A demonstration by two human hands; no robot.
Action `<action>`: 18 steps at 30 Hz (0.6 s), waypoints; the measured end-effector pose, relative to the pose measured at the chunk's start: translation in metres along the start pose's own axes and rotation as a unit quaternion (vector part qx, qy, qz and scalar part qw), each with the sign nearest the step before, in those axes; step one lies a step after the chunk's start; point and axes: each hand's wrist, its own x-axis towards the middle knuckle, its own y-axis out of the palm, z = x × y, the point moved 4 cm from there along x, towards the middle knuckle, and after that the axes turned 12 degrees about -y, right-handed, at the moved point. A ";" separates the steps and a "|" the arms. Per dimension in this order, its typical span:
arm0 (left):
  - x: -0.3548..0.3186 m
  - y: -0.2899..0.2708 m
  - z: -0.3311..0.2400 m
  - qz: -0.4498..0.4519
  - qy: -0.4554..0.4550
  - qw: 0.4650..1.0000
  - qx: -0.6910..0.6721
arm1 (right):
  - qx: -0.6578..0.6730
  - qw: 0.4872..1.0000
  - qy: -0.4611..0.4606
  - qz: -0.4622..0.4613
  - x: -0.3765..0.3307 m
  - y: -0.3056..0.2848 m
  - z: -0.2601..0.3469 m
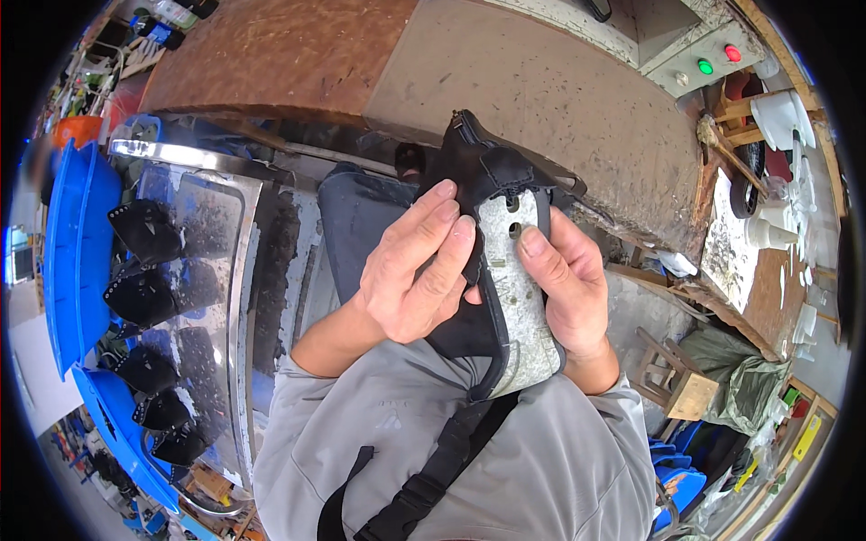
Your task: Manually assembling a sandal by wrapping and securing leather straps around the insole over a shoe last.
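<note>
Upright in front of my lap is a shoe last (pixel 521 298) with a pale, speckled sole face and two dark holes near its upper end. A black shoe upper (pixel 460 171) wraps around its left side and top. My left hand (pixel 415 270) pinches the upper's edge from the left, its fingers long and close together over the black material, with the thumb tip just showing. On the other side my right hand (pixel 577 288) grips the last, thumb pressed on the pale face below the holes and fingers mostly hidden behind.
Several black shoe uppers (pixel 144 298) lie along a worn metal-framed cart (pixel 216 243) at left, beside blue plastic bins (pixel 81 243). A brown workbench (pixel 541 99) spans the far side. A control panel (pixel 699 68) with red and green buttons stands far right, above a wooden stool (pixel 690 392).
</note>
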 end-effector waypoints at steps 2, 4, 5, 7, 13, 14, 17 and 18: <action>0.002 -0.002 -0.004 0.019 0.005 0.999 0.027 | 0.003 1.000 0.010 -0.008 0.000 -0.002 0.000; 0.002 -0.003 -0.008 0.039 0.009 0.998 0.056 | 0.008 1.000 0.022 -0.015 0.000 -0.003 -0.001; 0.003 -0.003 -0.009 0.037 0.009 0.996 0.079 | 0.011 0.999 0.032 -0.010 0.000 -0.002 -0.001; 0.002 -0.001 -0.011 0.038 0.010 0.994 0.098 | 0.015 0.999 0.040 -0.010 0.000 -0.002 -0.004; -0.002 0.003 -0.016 0.066 0.026 0.978 0.197 | -0.035 0.999 -0.005 -0.012 0.003 -0.005 -0.011; -0.003 0.004 -0.016 0.075 0.026 0.973 0.217 | -0.045 0.999 -0.006 -0.016 0.003 -0.005 -0.012; -0.004 0.004 -0.022 0.093 0.026 0.960 0.262 | -0.056 0.998 0.000 -0.023 0.002 -0.004 -0.013; -0.004 0.006 -0.024 0.103 0.025 0.953 0.284 | -0.058 0.998 0.006 -0.030 0.001 -0.004 -0.014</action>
